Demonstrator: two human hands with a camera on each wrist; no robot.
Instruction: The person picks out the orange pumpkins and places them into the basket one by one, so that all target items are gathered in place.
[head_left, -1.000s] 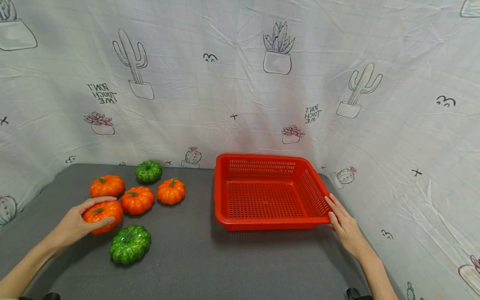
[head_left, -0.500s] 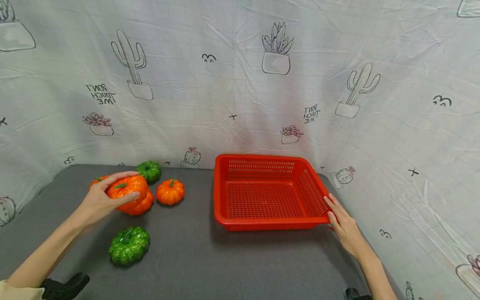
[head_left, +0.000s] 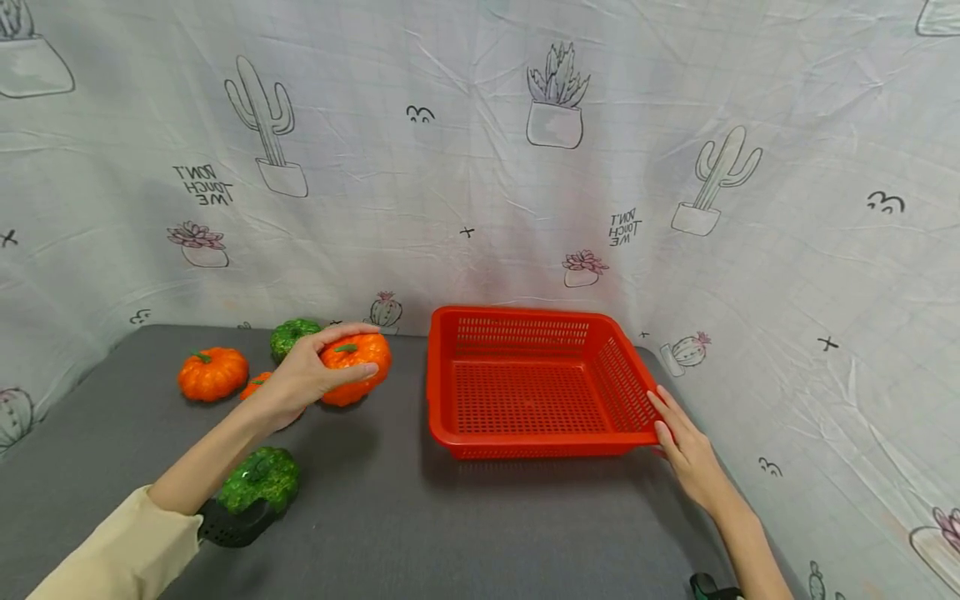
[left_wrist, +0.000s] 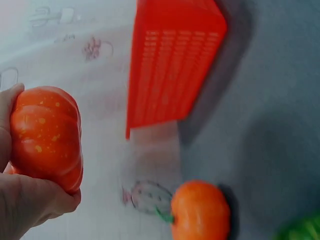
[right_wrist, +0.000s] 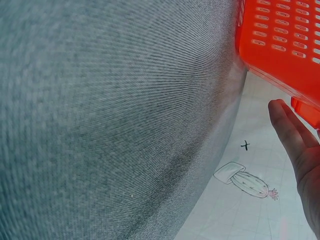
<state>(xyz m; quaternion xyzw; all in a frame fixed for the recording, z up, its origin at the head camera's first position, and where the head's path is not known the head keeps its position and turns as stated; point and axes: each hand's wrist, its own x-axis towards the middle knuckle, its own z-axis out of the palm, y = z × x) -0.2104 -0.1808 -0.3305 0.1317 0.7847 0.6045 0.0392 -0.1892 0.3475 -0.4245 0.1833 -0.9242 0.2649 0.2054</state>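
Observation:
My left hand [head_left: 307, 373] holds a small glossy orange pumpkin [head_left: 363, 354] with a green stem, fingers over its far side and thumb on its near side. The left wrist view shows this pumpkin [left_wrist: 45, 132] above the table. Below it, a second orange pumpkin [left_wrist: 200, 212] sits on the table, mostly covered by the held one in the head view. At the right, my right hand [head_left: 693, 458] rests with extended fingers on the right rim of a red perforated plastic basket [head_left: 525, 442]. Nothing lies inside the basket.
Left on the grey table [head_left: 480, 533] sit an orange pumpkin [head_left: 212, 374], another partly hidden by my left forearm, and a green pumpkin [head_left: 288, 337] at the back. A nearer green pumpkin [head_left: 266, 471] lies beside my wrist strap. A white printed cloth [head_left: 465, 167] hangs behind.
My left hand has lifted the orange pumpkin from the left group and carried it rightward and back, over another pumpkin, toward the basket. The right hand and the basket stay in place.

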